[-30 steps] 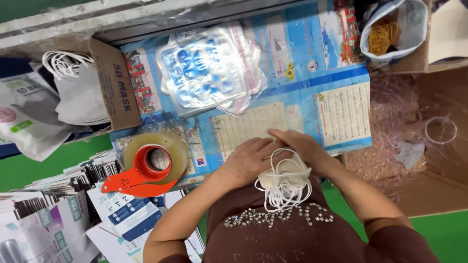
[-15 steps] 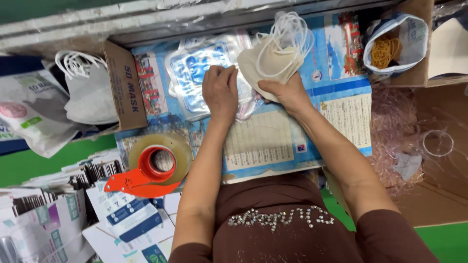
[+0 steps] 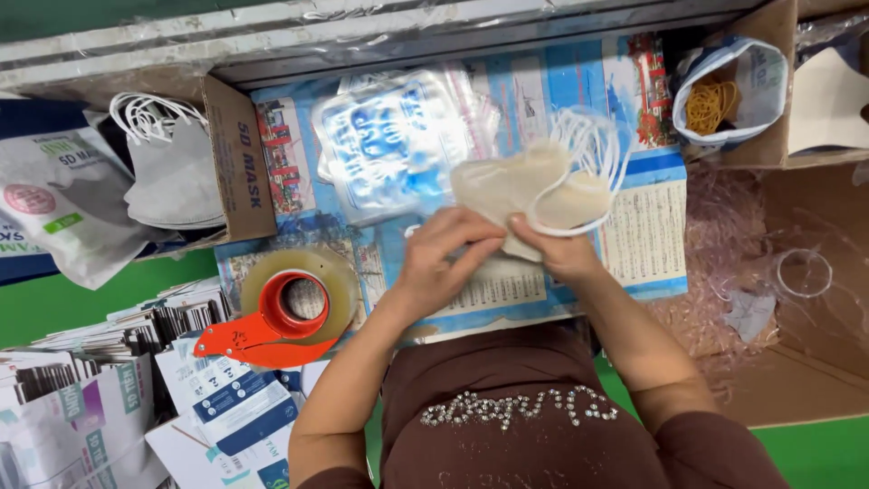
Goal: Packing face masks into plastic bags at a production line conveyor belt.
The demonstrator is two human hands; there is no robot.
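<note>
Two hands hold a stack of masks over the table.

The left hand point(image 3: 448, 258) and right hand point(image 3: 552, 249) both pinch the near edge of the beige masks point(image 3: 525, 186), held above the blue table point(image 3: 652, 263); the masks look blurred, so their count is unclear. Left sits a tape roll point(image 3: 294, 303). Beyond the masks lie clear bags point(image 3: 389, 136). Far right, a bag of rubber bands point(image 3: 715, 100).

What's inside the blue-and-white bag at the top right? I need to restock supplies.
The bag holds a bundle of yellow rubber bands. Whatever lies beneath them is hidden by the bag's folded rim.
</note>
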